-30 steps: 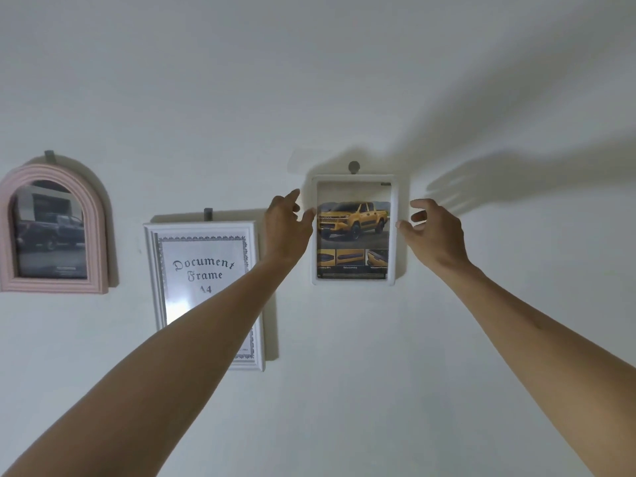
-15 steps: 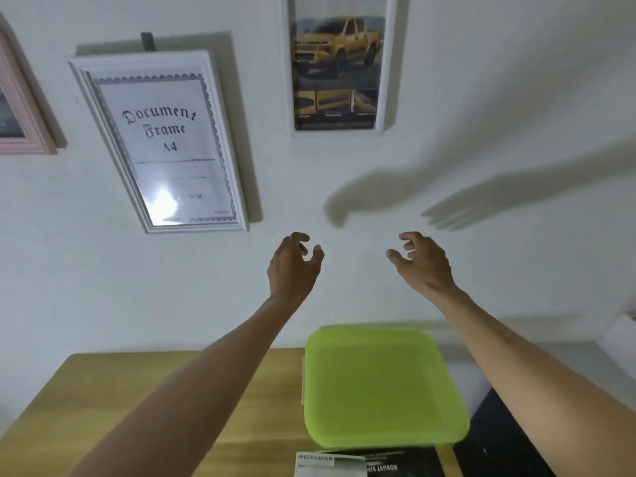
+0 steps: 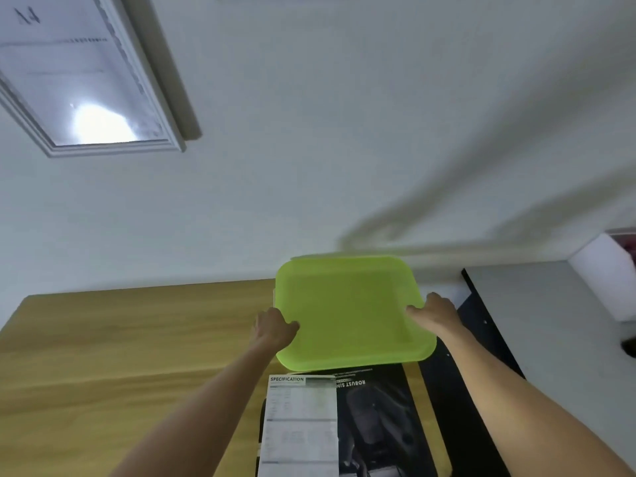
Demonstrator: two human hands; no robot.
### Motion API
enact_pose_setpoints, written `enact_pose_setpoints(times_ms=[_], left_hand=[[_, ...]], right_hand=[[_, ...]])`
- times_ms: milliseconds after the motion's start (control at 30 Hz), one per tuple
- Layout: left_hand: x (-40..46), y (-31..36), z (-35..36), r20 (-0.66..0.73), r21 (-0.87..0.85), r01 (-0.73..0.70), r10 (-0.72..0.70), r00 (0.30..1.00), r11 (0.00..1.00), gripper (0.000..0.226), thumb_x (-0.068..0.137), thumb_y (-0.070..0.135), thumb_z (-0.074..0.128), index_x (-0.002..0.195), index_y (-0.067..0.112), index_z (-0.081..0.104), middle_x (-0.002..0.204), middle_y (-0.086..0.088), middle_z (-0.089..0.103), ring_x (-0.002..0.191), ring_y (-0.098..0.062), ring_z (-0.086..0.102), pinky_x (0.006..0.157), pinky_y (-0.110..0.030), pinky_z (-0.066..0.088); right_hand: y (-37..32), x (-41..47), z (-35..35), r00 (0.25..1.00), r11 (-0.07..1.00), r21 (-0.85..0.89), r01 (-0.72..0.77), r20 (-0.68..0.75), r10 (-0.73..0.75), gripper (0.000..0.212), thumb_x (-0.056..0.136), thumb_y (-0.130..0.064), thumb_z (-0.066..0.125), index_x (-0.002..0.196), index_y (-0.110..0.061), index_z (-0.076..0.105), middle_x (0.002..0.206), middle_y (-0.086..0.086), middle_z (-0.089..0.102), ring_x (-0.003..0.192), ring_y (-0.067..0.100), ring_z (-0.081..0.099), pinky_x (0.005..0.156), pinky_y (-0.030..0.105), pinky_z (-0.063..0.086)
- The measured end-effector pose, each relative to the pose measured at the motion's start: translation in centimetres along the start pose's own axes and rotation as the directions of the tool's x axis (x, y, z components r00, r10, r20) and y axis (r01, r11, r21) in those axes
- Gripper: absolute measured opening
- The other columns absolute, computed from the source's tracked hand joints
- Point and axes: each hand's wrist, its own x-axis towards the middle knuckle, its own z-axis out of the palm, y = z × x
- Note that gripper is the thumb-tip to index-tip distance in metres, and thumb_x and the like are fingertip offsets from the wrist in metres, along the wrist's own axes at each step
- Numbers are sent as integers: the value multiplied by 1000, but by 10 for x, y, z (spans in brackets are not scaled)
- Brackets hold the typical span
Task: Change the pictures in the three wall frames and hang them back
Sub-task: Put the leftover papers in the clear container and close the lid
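Now both your hands are down at the green tray (image 3: 351, 315), which sits on the wooden worktop (image 3: 130, 342) against the wall: your left hand (image 3: 273, 330) holds its left edge, thumb over the rim, and your right hand (image 3: 435, 313) holds its right edge, so each grip is closed on the tray. Only one wall frame shows from here, the white document frame (image 3: 161, 108) hanging on the wall at upper left, with glare on its glass; the other two frames are out of view. Just beside the tray's near edge lie printed sheets, a white specification page (image 3: 299, 425) overlapping a dark brochure (image 3: 382, 418). By my reading you are fetching or shifting the tray, perhaps for the pictures, not handling a frame yet. Next, lift or slide it level with both hands, and mind the sheets at its near edge; whether anything lies in the tray I cannot tell
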Motion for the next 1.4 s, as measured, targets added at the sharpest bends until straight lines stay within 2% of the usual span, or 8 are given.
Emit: enact_pose_setpoints(times_ms=[100,200,533,633,733,867,1100,1400], left_hand=[[5,-3,15,-9,-4,29,-29,1000,1000,38,84,39,69,71,10,49,111,-17,59,87,-31,60,66,-31,43],[11,-1,19,-36,-28,59,-60,998,998,33,83,37,71,86,7,58,118,-19,58,85,-31,58,66,-32,43],[24,-9,8,28,-464,186,-196,980,866,33,63,13,89,73,2,60,87,-12,62,81,-27,56,65,-31,42],[25,-16,4,30,-505,183,-195,980,843,41,60,15,91,89,-1,67,95,-12,67,91,-29,62,74,-35,51],[29,-32,-3,30,-534,164,-175,984,829,65,56,18,92,111,1,64,108,-13,68,101,-32,63,88,-43,53],[18,-55,-29,-16,-620,94,-133,991,779,77,60,5,89,130,5,56,115,-17,65,102,-31,63,86,-37,50],[5,-133,-95,-118,-621,11,-107,987,784,71,70,0,82,135,4,54,75,3,48,78,-20,52,66,-27,42],[14,-267,-162,-97,-582,131,-228,969,802,65,68,3,84,128,6,62,101,-12,69,91,-25,64,80,-33,49]], right_hand=[[11,4,10,1000,1000,-6,-19,-2,19,40,90,-46,60,89,-6,53,84,7,57,71,21,57,57,29,42],[11,5,14,999,999,45,-27,-26,29,40,90,-36,63,68,-11,42,64,2,46,52,17,46,49,27,35],[8,23,-3,997,976,210,-61,61,49,49,80,-31,81,107,5,62,107,15,66,93,31,65,74,36,54],[8,23,-6,994,955,296,-35,106,3,39,81,-23,81,111,-3,68,113,14,70,97,30,66,89,41,54],[2,17,-5,991,931,362,-43,135,-7,72,77,-22,86,138,-7,51,132,13,61,118,33,59,98,43,49],[-18,0,8,988,929,370,-3,145,-54,81,67,-27,92,134,-13,50,126,10,64,109,30,64,98,44,50],[-95,-46,68,977,936,323,136,111,-181,71,69,-31,90,127,-11,53,116,6,68,97,24,65,81,34,50],[-192,-97,166,941,947,228,228,199,-274,71,71,-45,84,126,-10,54,123,5,63,105,24,63,80,32,50]])
